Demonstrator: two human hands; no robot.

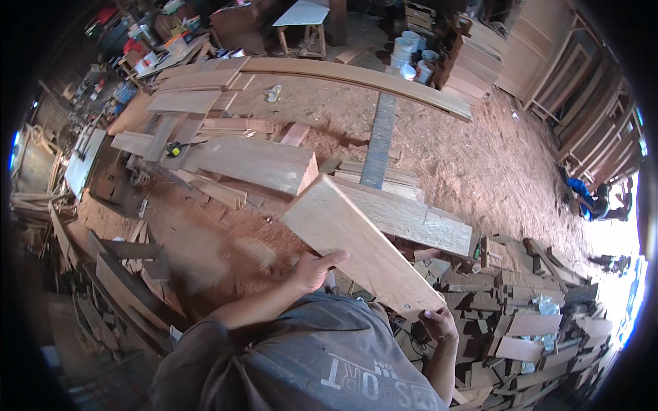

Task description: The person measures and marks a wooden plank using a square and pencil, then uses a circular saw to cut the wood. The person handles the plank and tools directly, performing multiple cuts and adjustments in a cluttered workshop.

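Note:
A pale wooden board (363,250) lies slantwise in front of my body, gripped in both hands. My left hand (317,270) holds its left edge, thumb on the face and the other fingers mostly hidden beneath. At the near right end, my right hand (440,323) pinches the corner, its thumb on top. The far end of the board overlaps the view of a workbench plank (250,161); I cannot tell whether they touch. A black and yellow tape measure (175,148) rests on boards to the left of that plank.
A wide plank (411,218) extends right beyond the held board. One long beam (356,74) spans the far side. Wood offcuts (517,325) are heaped at the right, with more boards (127,288) at the left. White buckets (404,46) stand on the sawdust-covered floor (473,164).

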